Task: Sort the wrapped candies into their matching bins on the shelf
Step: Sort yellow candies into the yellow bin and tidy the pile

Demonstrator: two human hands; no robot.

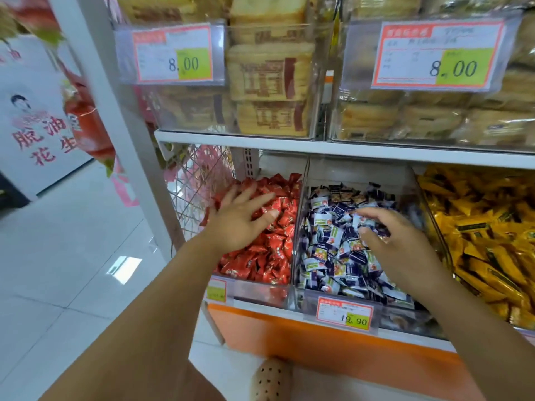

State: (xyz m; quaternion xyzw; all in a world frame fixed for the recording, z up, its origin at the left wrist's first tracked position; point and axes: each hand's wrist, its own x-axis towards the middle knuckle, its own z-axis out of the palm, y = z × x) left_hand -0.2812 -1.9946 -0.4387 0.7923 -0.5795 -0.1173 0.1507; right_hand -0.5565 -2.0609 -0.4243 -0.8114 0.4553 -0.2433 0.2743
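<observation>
Grip of left hand [237, 224] open on red candies [275, 250], right hand [399, 241] pinching blue candy [362, 224]

Under my left hand [240, 219], the red candies [275, 250] carry flecks of white print. Mid-frame, the navy-and-white candies [335, 256] show green and orange patches. At the right edge, the golden-yellow packets [489, 244] have dark bands. The price tag [344, 314] is bordered orange-red with a lime-green patch; the shelf base [318, 350] is orange.

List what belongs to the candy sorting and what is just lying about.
Job: red candies, blue-white candies, yellow candies, left hand, right hand.
Lying about: bread packs, price tags, red bag, shoe.
</observation>
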